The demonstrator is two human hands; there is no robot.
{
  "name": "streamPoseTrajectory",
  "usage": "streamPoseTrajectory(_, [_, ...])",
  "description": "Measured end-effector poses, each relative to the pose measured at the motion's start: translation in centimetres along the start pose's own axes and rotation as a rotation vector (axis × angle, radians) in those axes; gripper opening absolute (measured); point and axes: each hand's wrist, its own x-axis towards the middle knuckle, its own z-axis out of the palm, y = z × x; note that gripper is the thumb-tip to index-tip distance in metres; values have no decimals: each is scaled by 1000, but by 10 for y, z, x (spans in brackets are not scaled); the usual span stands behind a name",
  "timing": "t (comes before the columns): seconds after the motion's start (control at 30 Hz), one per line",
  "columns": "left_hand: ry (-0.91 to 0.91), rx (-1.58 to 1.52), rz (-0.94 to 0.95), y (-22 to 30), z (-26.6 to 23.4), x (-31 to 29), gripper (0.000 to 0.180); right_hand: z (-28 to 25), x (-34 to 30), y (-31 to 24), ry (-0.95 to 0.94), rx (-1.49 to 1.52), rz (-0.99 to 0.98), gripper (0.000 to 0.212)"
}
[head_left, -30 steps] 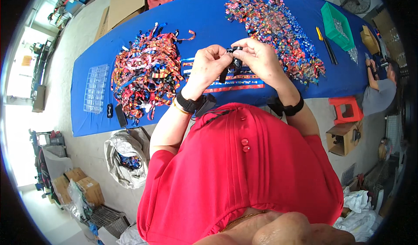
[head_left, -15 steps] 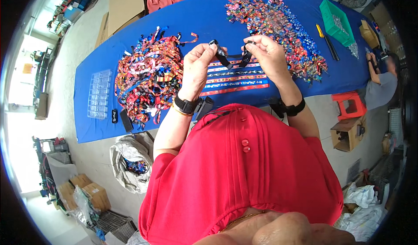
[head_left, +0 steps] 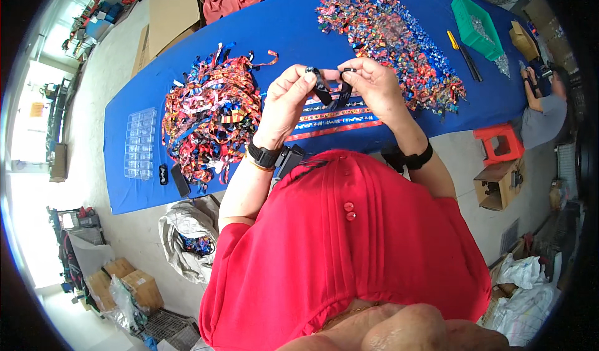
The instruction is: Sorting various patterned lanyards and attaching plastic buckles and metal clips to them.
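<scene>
My left hand (head_left: 286, 101) and my right hand (head_left: 376, 87) are raised over the blue table. Between them hangs a dark ribbon strap (head_left: 337, 100) in a U-shaped loop, one end pinched in each hand's thumb and fingers. Its printed pattern is too small to make out. Below my hands, several patterned ribbon straps (head_left: 340, 128) lie flat in a row, partly covered by the hands and the loop. To the left is a tangled heap of colourful ribbon straps (head_left: 215, 114). A wide spread of small colourful folded ribbon pieces (head_left: 399, 45) lies beyond my right hand.
On the blue table (head_left: 128, 196), a clear compartment tray (head_left: 141, 144) and a phone-like dark slab (head_left: 180, 180) lie left. A green bin (head_left: 475, 28) and yellow-handled tool (head_left: 453, 40) lie far right. Nearby are a red stool (head_left: 497, 144), an open sack (head_left: 187, 238) and another person (head_left: 544, 111).
My hands have come closer together, the right one moving left. The strap between them now hangs as a narrower loop, its lower parts meeting. My view has shifted slightly.
</scene>
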Motion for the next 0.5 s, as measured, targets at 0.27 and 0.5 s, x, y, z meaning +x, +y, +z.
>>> streamPoseTrajectory(0.27, [-132, -52, -46, -4, 8, 6, 11, -9, 2, 4, -5, 7, 10, 14])
streamPoseTrajectory(0.5, [8, 102, -48, -22, 14, 7, 13, -20, 2, -6, -48, 137, -25, 16])
